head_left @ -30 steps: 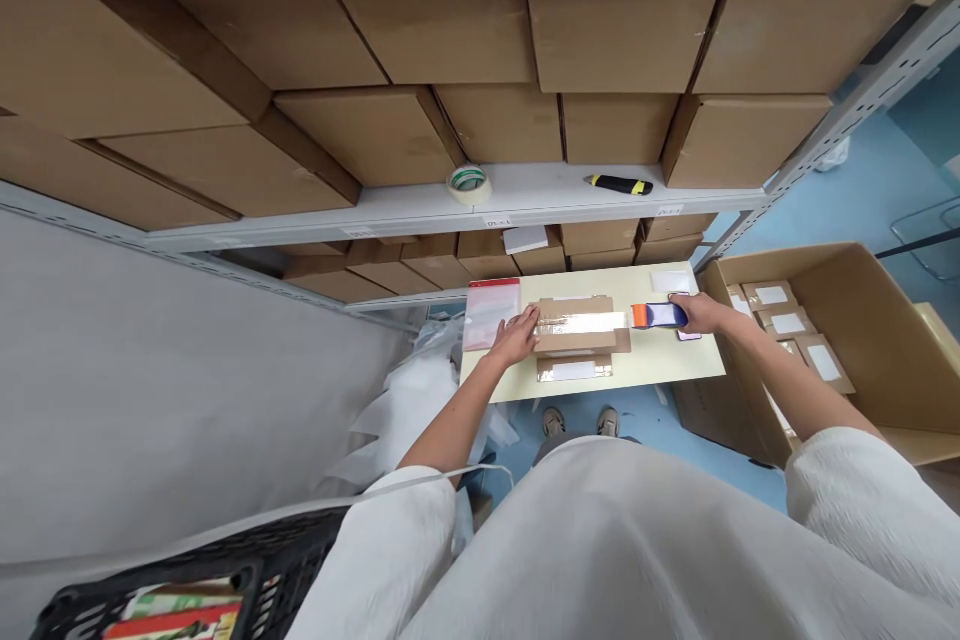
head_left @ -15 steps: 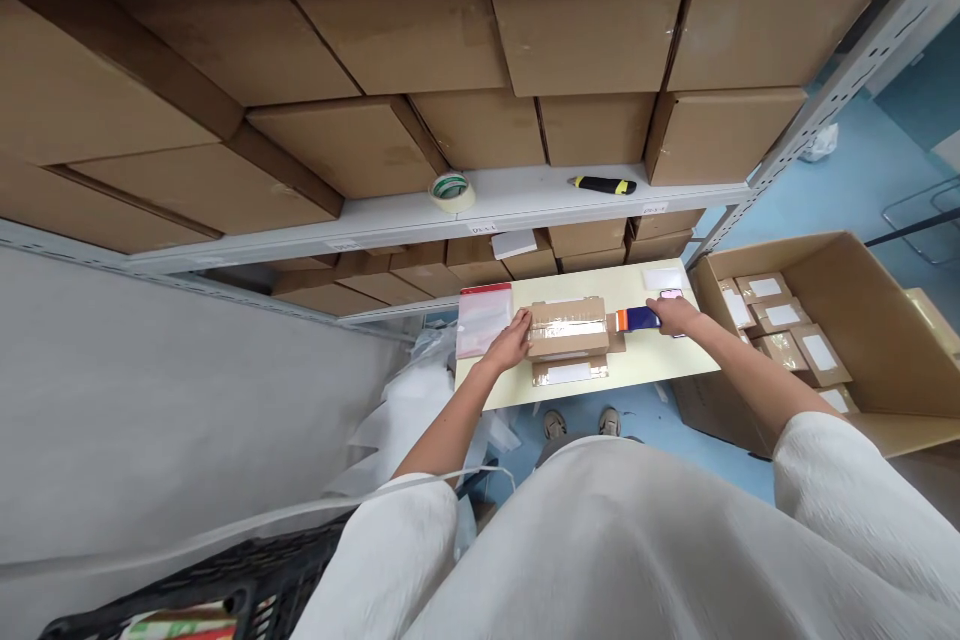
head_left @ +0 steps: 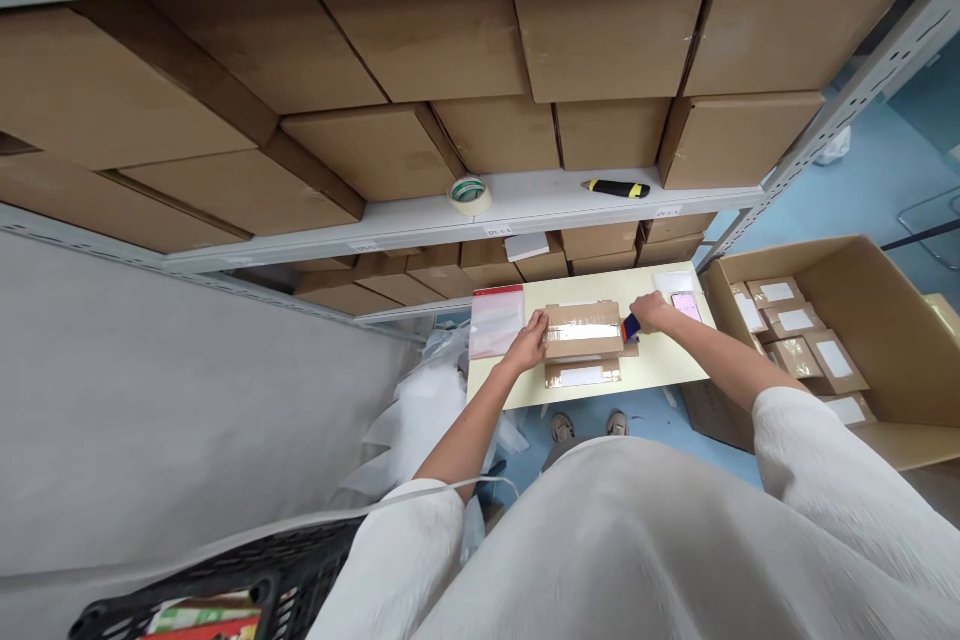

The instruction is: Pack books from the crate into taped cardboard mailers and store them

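A small cardboard box (head_left: 583, 322) with shiny clear tape along its top lies on the pale yellow table (head_left: 660, 365). My left hand (head_left: 529, 341) grips its left end, thumb on the near side and fingers toward the top. At the opposite end, my right hand (head_left: 649, 311) is closed around a blue and orange tape dispenser (head_left: 631, 326), whose orange front is against or very near the box's right end. A flatter taped box with a white label (head_left: 582, 374) lies just in front. Close to my right wrist is a phone with a lit pink screen (head_left: 685, 306).
Clear plastic bags with a red edge (head_left: 497, 322) lie at the table's left. A large open carton (head_left: 892, 320) with several labelled boxes stands at right. On the shelf (head_left: 540, 192) rest a tape roll (head_left: 469, 195) and a yellow-black utility knife (head_left: 616, 188). A black crate (head_left: 300, 560) is lower left.
My right hand has moved left and turned, tilting the tape dispenser down against the box's right end. The phone now shows more fully. My left hand stays on the box; the view has shifted slightly.
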